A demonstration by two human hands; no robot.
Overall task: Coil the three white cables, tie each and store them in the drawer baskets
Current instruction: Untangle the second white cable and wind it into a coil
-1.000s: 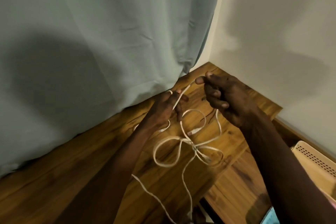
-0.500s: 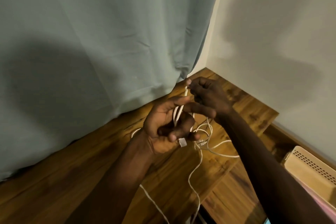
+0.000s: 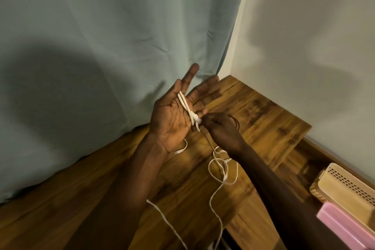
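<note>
A big grey-green cloth curtain (image 3: 101,50) is seen across the left & top; its bottom edge hangs down to the brown wooden table top (image 3: 253,119). A plain pale wall (image 3: 308,46) is seen on the right, w/ soft shadows on it. The table top is fitted into the corner where curtain & wall meet.

At the bottom right, a cream plastic basket with small holes in its side (image 3: 345,186) is seen lower than the table top. A pink flat-sided thing (image 3: 343,227) is seen just beside it, touching it; what it is can't be told.

The left hand (image 3: 172,115) is held up over the table, palm turned up, fingers spread wide & straight. Two strands of a thin white cable (image 3: 187,107) are laid side by side across the palm, from the base of the fingers down to the little-finger side. A small white plug end (image 3: 197,118) is seen at the low end of those strands.

The right hand (image 3: 221,128) is held just beside the left, fingers curled in tight, tips pinched on the cable next to the plug end.

From the hands, the rest of the cable is hung down to the table, where a few loose loops (image 3: 222,168) are lying, not tied. Another white plug (image 3: 179,150) is seen under the left wrist. Two more white strands (image 3: 168,223) are run down to the front edge & out of the pic. Whether these are 1 cable or more can't be told.
</note>
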